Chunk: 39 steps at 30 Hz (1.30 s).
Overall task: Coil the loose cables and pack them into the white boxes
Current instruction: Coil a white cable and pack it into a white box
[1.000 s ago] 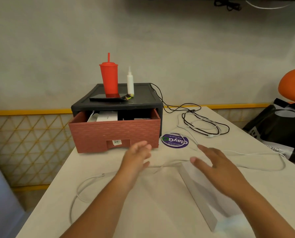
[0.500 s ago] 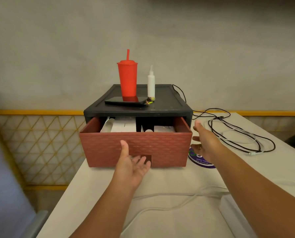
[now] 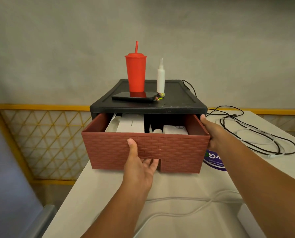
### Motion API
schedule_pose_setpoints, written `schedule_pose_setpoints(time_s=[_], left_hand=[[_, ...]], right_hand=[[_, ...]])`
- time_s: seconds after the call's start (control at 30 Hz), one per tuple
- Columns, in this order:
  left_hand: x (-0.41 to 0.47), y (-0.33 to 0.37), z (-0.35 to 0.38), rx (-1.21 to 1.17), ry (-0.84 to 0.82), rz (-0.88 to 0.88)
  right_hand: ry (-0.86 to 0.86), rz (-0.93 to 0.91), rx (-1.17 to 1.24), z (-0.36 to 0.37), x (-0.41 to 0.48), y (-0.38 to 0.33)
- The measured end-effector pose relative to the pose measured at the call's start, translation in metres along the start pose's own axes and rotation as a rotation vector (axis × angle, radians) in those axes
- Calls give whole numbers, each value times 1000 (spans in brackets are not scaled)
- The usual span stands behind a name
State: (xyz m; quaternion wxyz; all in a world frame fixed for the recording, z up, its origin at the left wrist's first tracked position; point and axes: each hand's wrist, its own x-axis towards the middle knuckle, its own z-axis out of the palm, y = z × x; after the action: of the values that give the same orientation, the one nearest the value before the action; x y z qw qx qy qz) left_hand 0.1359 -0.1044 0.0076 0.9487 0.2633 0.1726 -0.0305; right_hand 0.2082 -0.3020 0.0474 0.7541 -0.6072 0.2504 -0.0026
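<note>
A brick-patterned red drawer [image 3: 177, 148] stands partly pulled out of a black cabinet [image 3: 177, 103]. White boxes [image 3: 132, 125] lie inside it, one more at the right [image 3: 175, 130]. My left hand [image 3: 140, 165] has its fingers hooked into the handle notch at the drawer's bottom, thumb pressed on the front. My right hand [image 3: 212, 133] grips the drawer's right front corner, thumb up by the cabinet edge. A loose white cable [image 3: 186, 199] runs across the table in front. Black and white cables [image 3: 256, 134] lie tangled at the right.
On the cabinet stand a red cup with a straw [image 3: 136, 73], a white bottle [image 3: 160, 78] and a phone [image 3: 134, 97]. A purple round sticker [image 3: 215, 160] lies beside the drawer. A white box's corner [image 3: 246, 217] shows at lower right. The table's left edge [image 3: 71, 191] drops off.
Both hands left the table and reached forward to the drawer; the left now hooks the handle notch and the right holds the side. The view has moved closer to the cabinet.
</note>
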Motion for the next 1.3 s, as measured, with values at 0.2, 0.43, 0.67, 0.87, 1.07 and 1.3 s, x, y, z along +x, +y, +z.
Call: schedule_pose_setpoints(time_s=[0.2, 0.43, 0.67, 0.87, 1.07, 1.3], left_hand=[[-34, 1, -13, -13, 7, -6], [-84, -1, -30, -4, 30, -7], [-135, -3, -51, -36, 90, -47], [-167, -5, -65, -68, 167, -84], [-188, -9, -73, -93, 147, -63], [-195, -13, -81, -61, 73, -14]], right_hand=[[13, -19, -110, -2, -8, -2], [-14, -35, -109, -8, -18, 0], [-46, -11, -20, -14, -21, 11], [-70, -18, 122, -17, -34, 20], [-87, -54, 142, -17, -44, 29], [-100, -98, 134, -20, -47, 32]])
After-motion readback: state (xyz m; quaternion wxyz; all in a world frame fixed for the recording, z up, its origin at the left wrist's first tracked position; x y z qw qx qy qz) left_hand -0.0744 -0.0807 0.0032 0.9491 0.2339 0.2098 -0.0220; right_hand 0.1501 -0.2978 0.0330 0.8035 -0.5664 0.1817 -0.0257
